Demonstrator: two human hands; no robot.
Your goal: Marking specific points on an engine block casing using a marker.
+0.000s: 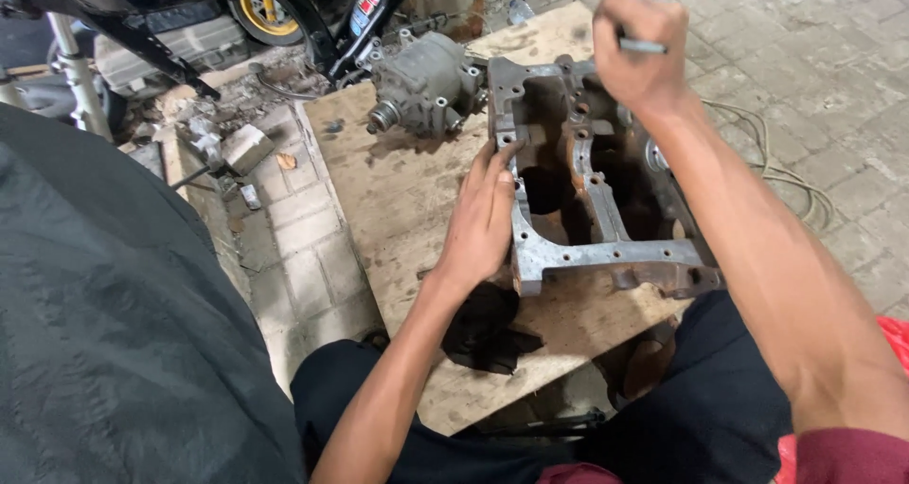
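Two hands are at work on one grey metal engine casing (592, 186), an open, rust-stained frame with bolt holes along its rim, lying on the right part of one plywood board (398, 200). The left hand (483, 219) lies flat against the casing's left wall, fingers stretched out and gripping nothing. The right hand (636, 53) hovers over the casing's far end, closed into a fist around one thin grey metal tool (644, 45), whose tip sticks out to the right.

One other grey cast part, a bulky housing (424, 81), stands on the far edge of the board, just beside the casing's far left corner. One black rag (488, 328) lies on the near part of the board, below the left wrist.

The board rests on a floor of grey paving bricks (303, 247). At the far left sit a few loose stone lumps (227, 143) and a motorbike with one yellow-rimmed wheel (265, 15). One pale cable (776, 157) curls over the paving at the right. A dark cloth (114, 323) fills the near left
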